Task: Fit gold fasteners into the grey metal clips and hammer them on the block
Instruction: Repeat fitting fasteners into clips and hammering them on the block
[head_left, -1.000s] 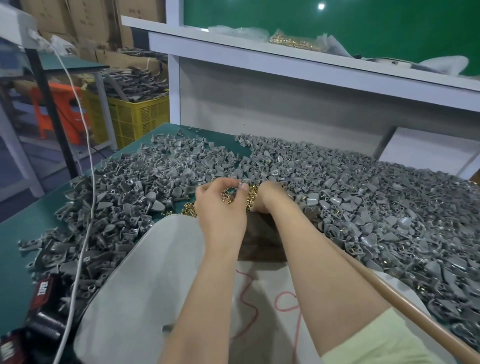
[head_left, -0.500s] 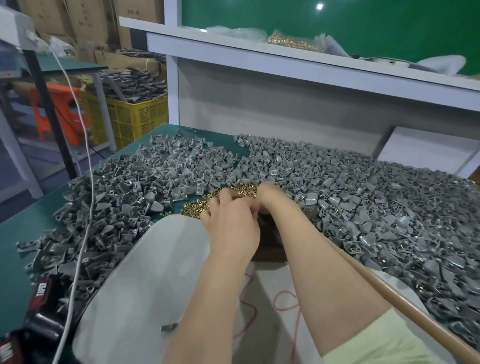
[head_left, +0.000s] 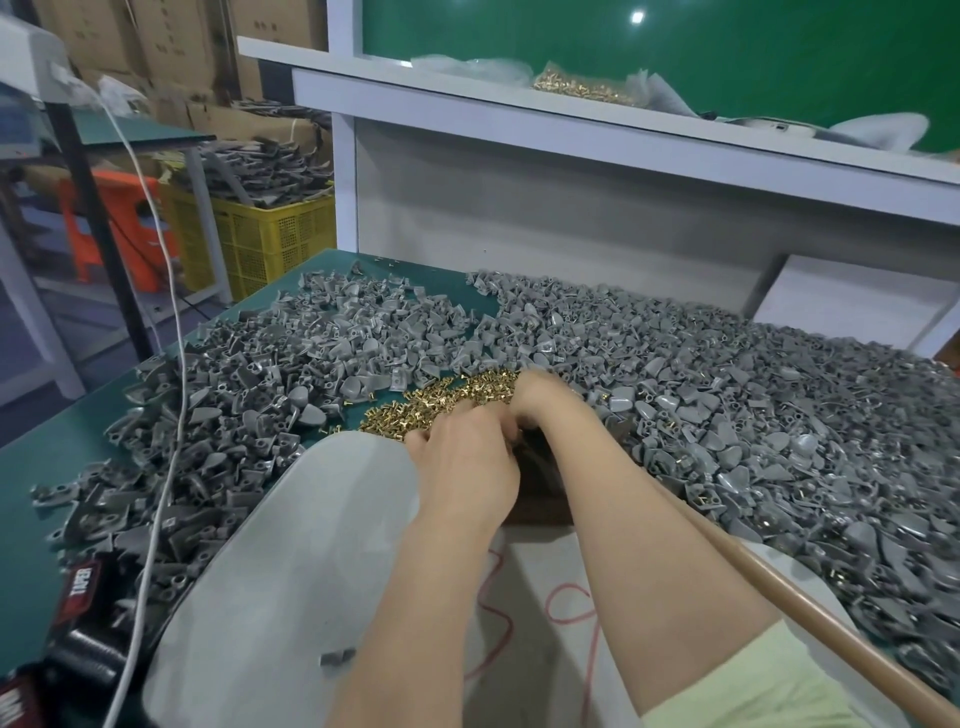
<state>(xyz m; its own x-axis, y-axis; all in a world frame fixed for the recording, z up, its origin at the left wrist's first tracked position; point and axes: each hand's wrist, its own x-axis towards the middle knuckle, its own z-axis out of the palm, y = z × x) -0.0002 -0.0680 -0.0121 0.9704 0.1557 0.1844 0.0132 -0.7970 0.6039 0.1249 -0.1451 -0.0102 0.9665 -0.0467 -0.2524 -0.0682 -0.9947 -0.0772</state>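
Note:
Loose gold fasteners (head_left: 431, 408) lie in a small heap on the green table, just beyond my hands. Grey metal clips (head_left: 270, 395) cover the table on the left, and a deeper heap of grey clips (head_left: 737, 415) lies on the right. My left hand (head_left: 462, 467) and my right hand (head_left: 540, 405) meet fingertip to fingertip over the dark brown block (head_left: 540, 493). Both hands' fingers curl inward and their tips are hidden, so what they hold cannot be made out. A wooden hammer handle (head_left: 789, 587) runs from under my right forearm to the lower right.
A white plastic sheet (head_left: 280, 551) covers my lap with one grey clip (head_left: 337, 657) on it. A white cable (head_left: 171, 415) crosses the left clip pile. Dark tape rolls (head_left: 83, 613) sit at the near left. A white shelf (head_left: 571, 119) stands behind, holding a bag of fasteners (head_left: 582, 88).
My left hand has drawn back from the gold fasteners toward me and joined the right hand over the block. More of the fastener heap shows now.

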